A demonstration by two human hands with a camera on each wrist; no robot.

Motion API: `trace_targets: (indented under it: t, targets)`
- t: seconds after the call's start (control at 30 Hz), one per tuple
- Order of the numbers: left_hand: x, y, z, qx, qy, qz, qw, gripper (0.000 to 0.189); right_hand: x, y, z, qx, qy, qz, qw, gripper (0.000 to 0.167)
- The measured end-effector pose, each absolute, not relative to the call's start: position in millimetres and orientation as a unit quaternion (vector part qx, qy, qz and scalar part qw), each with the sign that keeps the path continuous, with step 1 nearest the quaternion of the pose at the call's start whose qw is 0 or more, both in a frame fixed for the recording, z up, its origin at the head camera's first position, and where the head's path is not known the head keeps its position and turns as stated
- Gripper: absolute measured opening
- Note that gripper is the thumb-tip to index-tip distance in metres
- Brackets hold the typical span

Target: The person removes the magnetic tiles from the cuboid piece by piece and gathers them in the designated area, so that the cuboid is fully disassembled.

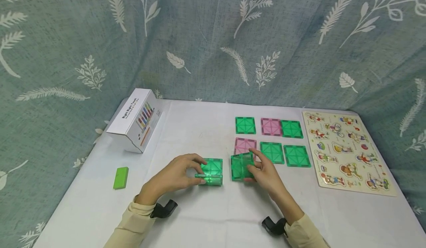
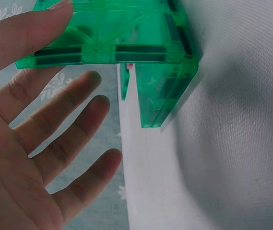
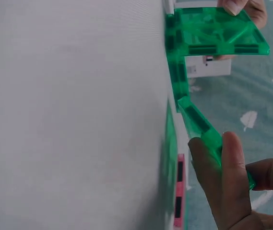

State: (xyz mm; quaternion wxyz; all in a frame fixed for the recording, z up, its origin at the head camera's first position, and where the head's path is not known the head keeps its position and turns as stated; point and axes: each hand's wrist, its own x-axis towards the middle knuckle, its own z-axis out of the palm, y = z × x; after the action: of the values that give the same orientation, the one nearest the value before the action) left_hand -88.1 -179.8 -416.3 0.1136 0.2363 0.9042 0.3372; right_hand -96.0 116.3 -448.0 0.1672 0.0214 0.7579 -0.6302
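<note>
Between thumb and fingers, my left hand point(image 1: 181, 172) pinches a green translucent square tile point(image 2: 112, 28) that stands upright. It stands at the near side of a flat green tile point(image 1: 214, 164) on the white cloth, and the two meet at an edge in the right wrist view. My right hand point(image 1: 266, 172) holds another green tile point(image 1: 240, 166), tilted, just right of that pair. In the right wrist view this tilted tile point(image 3: 198, 122) slants up from the flat tile's end to the fingers. A pink tile point(image 1: 245, 144) lies just behind the right hand's tile, partly covered by it.
Behind the right hand lie green tiles point(image 1: 272, 152) and a pink tile point(image 1: 271, 126) in two rows. A picture puzzle board point(image 1: 339, 166) is at the right. On the left stand a white box point(image 1: 124, 120) and a small green block point(image 1: 121, 177). Patterned cloth point(image 1: 206, 55) hangs behind.
</note>
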Motion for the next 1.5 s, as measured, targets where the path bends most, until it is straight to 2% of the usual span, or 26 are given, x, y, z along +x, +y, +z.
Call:
trace_targets:
  t: [0.27, 0.67, 0.83, 1.07, 1.5]
  targets:
    - [-88.5, -180.1, -417.6, 0.238, 0.903, 0.338, 0.12, 0.01, -86.1, 125.4, -456.7, 0.036, 0.765, -0.622, 0.162, 0.056]
    - [-87.7, -180.9, -418.0, 0.239, 0.9, 0.343, 0.121, 0.009, -86.8, 125.9, -466.9, 0.029, 0.835, -0.539, 0.108, 0.044]
    - [-87.9, -181.3, -418.1, 0.239, 0.9, 0.344, 0.123, 0.008, -92.7, 123.9, -469.9, 0.007, 0.874, -0.481, 0.068, 0.042]
    - [-88.1, -180.6, -417.0, 0.241, 0.899, 0.344, 0.127, 0.008, -96.2, 122.9, -475.3, -0.032, 0.916, -0.399, -0.029, 0.036]
    - [-87.8, -181.4, -417.7, 0.246, 0.896, 0.344, 0.132, 0.008, -98.7, 117.7, -479.0, -0.051, 0.928, -0.358, -0.085, 0.034]
